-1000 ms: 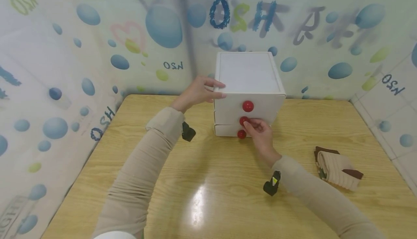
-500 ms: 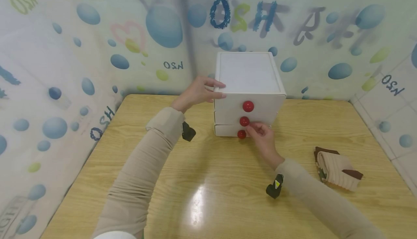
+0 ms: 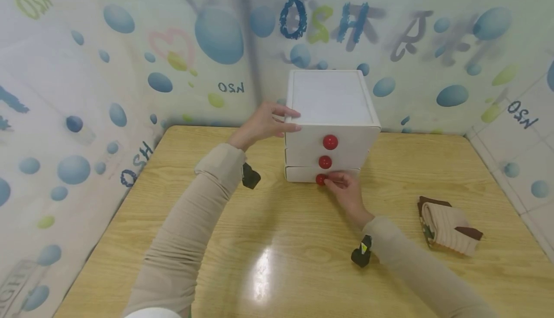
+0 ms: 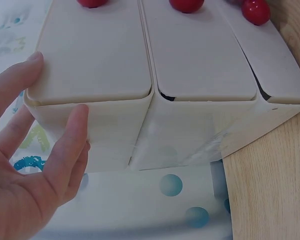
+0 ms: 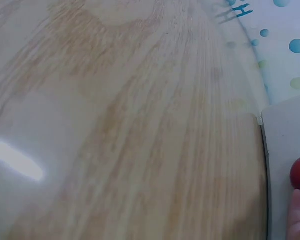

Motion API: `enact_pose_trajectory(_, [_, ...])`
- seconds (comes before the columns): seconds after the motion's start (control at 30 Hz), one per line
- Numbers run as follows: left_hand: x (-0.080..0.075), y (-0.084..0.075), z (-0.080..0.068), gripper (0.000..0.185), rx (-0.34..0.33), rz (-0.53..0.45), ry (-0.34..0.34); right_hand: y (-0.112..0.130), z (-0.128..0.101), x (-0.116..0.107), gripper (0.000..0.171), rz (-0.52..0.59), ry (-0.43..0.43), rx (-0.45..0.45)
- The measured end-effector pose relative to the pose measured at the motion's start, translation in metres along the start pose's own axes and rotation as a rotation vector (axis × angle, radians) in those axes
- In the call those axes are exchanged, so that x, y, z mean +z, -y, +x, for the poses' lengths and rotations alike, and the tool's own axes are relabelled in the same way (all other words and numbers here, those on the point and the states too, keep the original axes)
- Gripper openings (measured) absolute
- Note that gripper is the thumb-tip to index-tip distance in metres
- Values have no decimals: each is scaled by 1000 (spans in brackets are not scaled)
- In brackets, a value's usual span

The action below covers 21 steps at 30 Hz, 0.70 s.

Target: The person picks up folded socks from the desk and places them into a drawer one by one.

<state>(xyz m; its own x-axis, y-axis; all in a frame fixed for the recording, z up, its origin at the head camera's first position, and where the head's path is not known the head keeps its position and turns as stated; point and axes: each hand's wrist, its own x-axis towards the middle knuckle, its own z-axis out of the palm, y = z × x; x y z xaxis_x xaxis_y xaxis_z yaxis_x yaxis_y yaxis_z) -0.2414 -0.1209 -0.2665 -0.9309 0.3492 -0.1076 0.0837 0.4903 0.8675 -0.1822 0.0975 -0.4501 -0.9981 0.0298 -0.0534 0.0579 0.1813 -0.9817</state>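
"OSH" on wall past my fingers. My left hand [image 3: 261, 124] braces smooth white plastic drawer box [image 3: 331, 101], fingers straight. My right hand [image 3: 346, 190] pinches lowest round red knob [image 3: 321, 179]; wood-grain counter [image 3: 277, 241] below.

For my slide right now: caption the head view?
Left hand steadies white drawer box; right hand pinches its bottom red knob.

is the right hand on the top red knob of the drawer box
No, the right hand has its fingers at the bottom red knob of the white drawer box, while the top red knob is untouched.
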Motion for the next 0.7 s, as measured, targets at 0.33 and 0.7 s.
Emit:
enact_pose_trajectory(0.33, [0,-1,0,37,6,-6,8,-9,0,8,32,-22,-16,-21])
enact_pose_trajectory(0.7, [-1,-1,0,38,2,-13,20,-8,-3,17,33,-28,-95,-30])
